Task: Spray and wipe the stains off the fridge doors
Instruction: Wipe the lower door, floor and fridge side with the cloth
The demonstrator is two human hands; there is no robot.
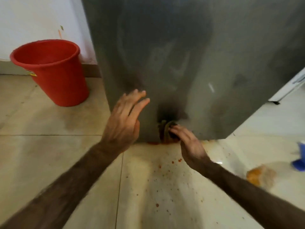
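The person is crouching low in front of the grey fridge door (pixel 189 55), looking down at its bottom edge. Their right hand (pixel 186 142) is pressing a stained cloth (pixel 166 131) against the door just above the floor, with the fingers curled over it and gripping it. The cloth is looking brownish-orange and is sitting right at the lower edge of the door, where a dark smear is showing on the metal just above it.

Their left hand (pixel 125 116) is hovering beside the door, fingers straight and spread, holding nothing; I cannot tell whether the fingertips are touching the metal.

Orange-red splatters (pixel 165 172) are dotting the pale tiled floor (pixel 49 146) below the door, and a small red puddle (pixel 153 143) is lying right under the door's edge. A larger orange blob (pixel 259 176) is sitting on the tiles off to the right, near a blue object (pixel 299 159) at the frame's edge that is too blurred to name. A red bucket (pixel 52 70) is standing on the floor to the left of the fridge, against the white wall (pixel 33 19).
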